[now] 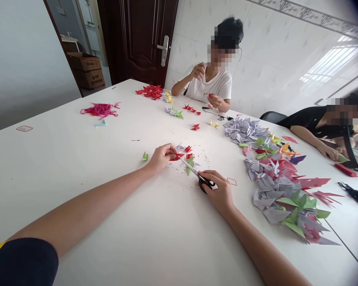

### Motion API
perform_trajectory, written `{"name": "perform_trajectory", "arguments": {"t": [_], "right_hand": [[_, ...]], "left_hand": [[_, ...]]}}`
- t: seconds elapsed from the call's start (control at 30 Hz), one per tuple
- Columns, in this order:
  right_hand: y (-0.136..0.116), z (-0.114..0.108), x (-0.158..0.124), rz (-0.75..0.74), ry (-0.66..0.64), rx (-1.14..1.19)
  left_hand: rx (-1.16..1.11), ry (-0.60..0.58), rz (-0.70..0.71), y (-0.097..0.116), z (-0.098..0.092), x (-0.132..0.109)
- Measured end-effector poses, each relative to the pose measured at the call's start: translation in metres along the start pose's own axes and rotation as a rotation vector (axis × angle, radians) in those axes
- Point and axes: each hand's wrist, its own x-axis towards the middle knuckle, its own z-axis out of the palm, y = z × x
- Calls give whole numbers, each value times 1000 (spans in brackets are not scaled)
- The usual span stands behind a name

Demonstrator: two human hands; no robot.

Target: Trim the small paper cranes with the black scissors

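Between the pinched fingers of my left hand (163,157) is a red folded paper crane (176,157). My right hand (219,189) is closed around the black handles of a pair of scissors (191,167), whose blades point up and left, their tips at the crane. Just beyond and beside the blades lie a few small red paper cranes (188,149) and a green paper crane (189,165). Tiny red paper scraps are scattered around them. Another small green crane (144,156) sits left of my left hand.
A long heap of grey, green and red paper cranes (274,178) covers the right side of the white table (107,222). Pink cord (100,110) and a red crane pile (152,91) lie farther back. Two people sit across and to the right, one holding a thread.
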Motion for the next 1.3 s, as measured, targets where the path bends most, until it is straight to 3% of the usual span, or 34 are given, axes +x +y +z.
{"name": "perform_trajectory", "arguments": {"t": [1.3], "right_hand": [[-1, 0, 1, 11, -15, 49]], "left_hand": [[5, -4, 15, 0, 0, 1]]}}
